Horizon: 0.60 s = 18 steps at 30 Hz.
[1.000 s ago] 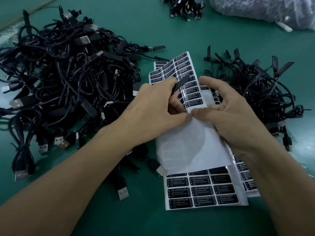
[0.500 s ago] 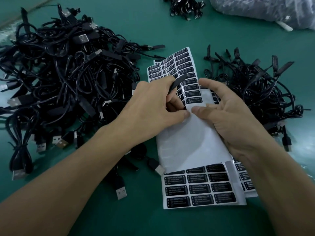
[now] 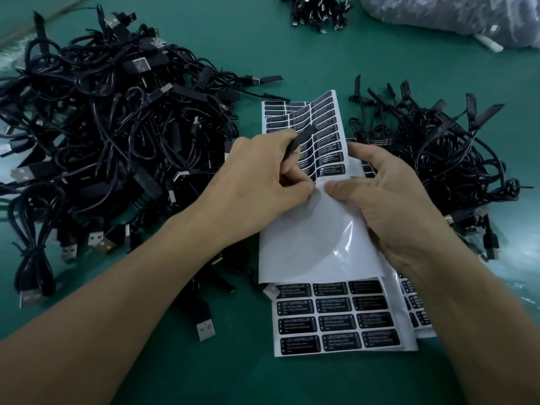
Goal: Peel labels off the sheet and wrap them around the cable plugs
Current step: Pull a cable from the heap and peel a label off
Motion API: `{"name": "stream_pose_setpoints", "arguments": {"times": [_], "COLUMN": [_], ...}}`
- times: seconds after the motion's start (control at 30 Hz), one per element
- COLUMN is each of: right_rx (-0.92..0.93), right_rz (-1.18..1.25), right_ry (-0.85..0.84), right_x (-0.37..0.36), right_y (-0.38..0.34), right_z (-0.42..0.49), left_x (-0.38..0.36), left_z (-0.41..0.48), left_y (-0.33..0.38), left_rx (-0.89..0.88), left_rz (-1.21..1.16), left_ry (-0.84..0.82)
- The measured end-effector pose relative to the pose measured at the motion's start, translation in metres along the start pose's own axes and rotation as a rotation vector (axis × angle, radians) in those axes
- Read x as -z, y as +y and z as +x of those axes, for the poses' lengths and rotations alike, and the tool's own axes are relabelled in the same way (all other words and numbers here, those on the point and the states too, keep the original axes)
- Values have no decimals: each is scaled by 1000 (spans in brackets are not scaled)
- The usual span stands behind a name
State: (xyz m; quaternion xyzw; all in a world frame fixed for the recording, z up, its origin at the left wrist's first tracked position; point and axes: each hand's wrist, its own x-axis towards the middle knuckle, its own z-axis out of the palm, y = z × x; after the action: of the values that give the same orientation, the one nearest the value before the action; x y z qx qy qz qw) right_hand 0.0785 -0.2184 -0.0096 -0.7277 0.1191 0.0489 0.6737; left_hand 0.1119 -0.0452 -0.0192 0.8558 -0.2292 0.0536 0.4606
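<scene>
Two hands on one label sheet (image 3: 321,252), entered item by item.

Left hand (image 3: 263,182): gripping a black cable plug (image 3: 302,138) under the curled index finger, and pressing the thumb onto the sheet's bare backing. Plug's long axis pointing up and to the right, away from the knuckles and out over the printed rows.

Right hand (image 3: 403,211): pinching the same sheet, thumb on top and just beside the left thumb, remaining fingers (image 3: 368,154) curling round behind the sheet's right edge. Bowing the sheet upward beyond the two thumbs.

Nearest label (image 3: 331,170): lying just beyond both thumb tips, long axis running crosswise to them, at the border where the bare backing ends. Seemingly bringing the left thumb closest to the row's curled left end, so probably lifting from that end. Plug waiting directly above that row, making for a short carry from sheet to plug.

Second sheet (image 3: 330,317): lying flat underneath, showing full rows of labels on the wrist side of both hands.

Cable heap (image 3: 117,127): sprawling well out from the back of the left hand. Smaller heap (image 3: 438,147): lying just past the right fingers.

Green table (image 3: 204,375): carrying all of the above.
</scene>
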Motion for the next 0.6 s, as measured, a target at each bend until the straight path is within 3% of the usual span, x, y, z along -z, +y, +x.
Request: {"name": "stream_pose_setpoints", "arguments": {"times": [0.1,0.2,0.33,0.47,0.6], "right_rx": [71,239,280,497,538], "right_rz": [-150,-516,-949,-943,-923], "right_ry": [91,210,282,272,227], "right_x": [2,7,8,-6,-23], "right_y": [2,4,4,2,6], "right_z": [-2,-3,-8,-12,-12], "left_x": [0,2,2,3,3], "left_z": [1,3,4,5,7], "left_y": [-2,-6,-4,-1,-1], "left_rx": [27,93,126,162,189], "left_rz": [-7,-42,-50,-78,-146], "left_ry": [22,81,140,144,109]}}
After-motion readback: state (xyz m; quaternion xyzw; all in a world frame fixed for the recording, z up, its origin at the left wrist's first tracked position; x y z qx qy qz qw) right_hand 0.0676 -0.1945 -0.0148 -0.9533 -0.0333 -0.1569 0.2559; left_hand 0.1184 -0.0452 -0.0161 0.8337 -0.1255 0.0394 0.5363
